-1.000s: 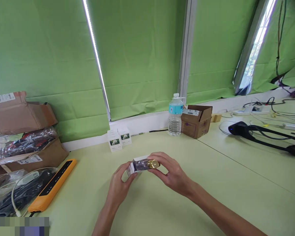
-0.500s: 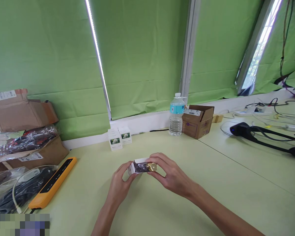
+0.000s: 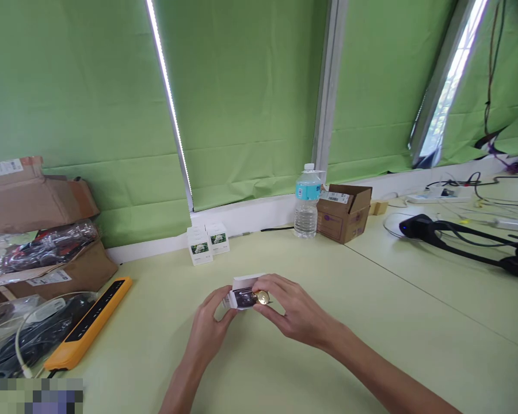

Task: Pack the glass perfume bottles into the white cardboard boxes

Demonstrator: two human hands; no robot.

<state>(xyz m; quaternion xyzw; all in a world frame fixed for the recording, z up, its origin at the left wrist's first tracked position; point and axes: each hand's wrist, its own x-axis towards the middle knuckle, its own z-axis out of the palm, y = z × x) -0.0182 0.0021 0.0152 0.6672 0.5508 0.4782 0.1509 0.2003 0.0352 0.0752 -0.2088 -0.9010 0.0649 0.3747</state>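
My left hand (image 3: 211,316) grips a small white box (image 3: 232,300) between thumb and fingers. The box lies tilted on its side, its open end facing right and a white flap (image 3: 247,281) standing up. Its inside looks dark. At the open end is a small bottle with a gold cap (image 3: 262,297), its body mostly hidden by the box. My right hand (image 3: 291,305) pinches the bottle around the cap, thumb below and fingers above. Both hands are just above the pale green table (image 3: 311,374).
Several small white boxes (image 3: 202,247) with a flower picture stand behind my hands. A water bottle (image 3: 306,204) and an open brown carton (image 3: 345,215) are at the back. An orange power strip (image 3: 88,325) lies left; a black headset-like device (image 3: 457,244) lies right.
The gold cap has come slightly closer to the box's open end. The box flap stands a little more upright. My head view has shifted slightly to the right.
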